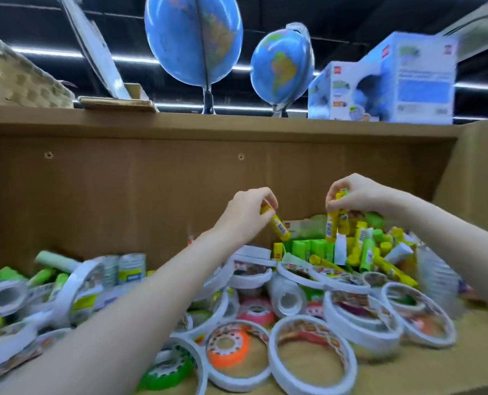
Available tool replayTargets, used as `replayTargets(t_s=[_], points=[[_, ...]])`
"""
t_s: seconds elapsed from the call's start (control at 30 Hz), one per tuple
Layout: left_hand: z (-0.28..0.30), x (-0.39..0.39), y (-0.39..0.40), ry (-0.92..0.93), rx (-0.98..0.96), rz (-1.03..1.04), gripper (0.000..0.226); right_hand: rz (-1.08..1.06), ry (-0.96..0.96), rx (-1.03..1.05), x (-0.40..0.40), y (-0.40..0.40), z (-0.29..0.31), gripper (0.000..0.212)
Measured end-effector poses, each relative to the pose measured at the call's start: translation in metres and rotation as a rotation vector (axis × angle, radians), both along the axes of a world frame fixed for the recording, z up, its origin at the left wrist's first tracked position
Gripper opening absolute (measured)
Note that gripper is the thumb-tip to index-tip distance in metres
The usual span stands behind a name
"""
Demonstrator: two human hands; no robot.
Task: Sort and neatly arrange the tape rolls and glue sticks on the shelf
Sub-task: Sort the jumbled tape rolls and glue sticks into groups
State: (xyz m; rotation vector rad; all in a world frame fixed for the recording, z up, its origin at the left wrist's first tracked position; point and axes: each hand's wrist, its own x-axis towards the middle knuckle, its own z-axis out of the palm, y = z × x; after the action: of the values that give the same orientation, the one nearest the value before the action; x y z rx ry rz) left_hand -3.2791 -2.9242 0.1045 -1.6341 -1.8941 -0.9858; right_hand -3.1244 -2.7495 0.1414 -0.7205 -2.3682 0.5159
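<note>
My left hand [247,213] pinches one yellow glue stick [278,227], tilted, above the shelf's middle. Over the heap of yellow and green glue sticks [362,249] at the back right, my right hand [356,195] grips a small bunch of yellow glue sticks [335,223], held upright. Several white tape rolls [312,354] lie scattered across the wooden shelf floor [425,374] in front, among them an orange roll [227,349], a pink roll [255,310] and a green roll [166,374].
More rolls, green sticks and small bottles [131,267] pile up at the left. The shelf's back panel [123,195] and right side wall [476,166] enclose the space. On the top board stand two globes [193,38], a boxed globe [393,81] and a wicker basket [15,78].
</note>
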Motion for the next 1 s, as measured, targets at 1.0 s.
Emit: replayTargets(t_s=[1.0], points=[[-0.043,0.021,0.118,0.175,-0.518,0.003,0.021,-0.351,-0.084,0.428,0.041,0.072,-0.026,0.037]])
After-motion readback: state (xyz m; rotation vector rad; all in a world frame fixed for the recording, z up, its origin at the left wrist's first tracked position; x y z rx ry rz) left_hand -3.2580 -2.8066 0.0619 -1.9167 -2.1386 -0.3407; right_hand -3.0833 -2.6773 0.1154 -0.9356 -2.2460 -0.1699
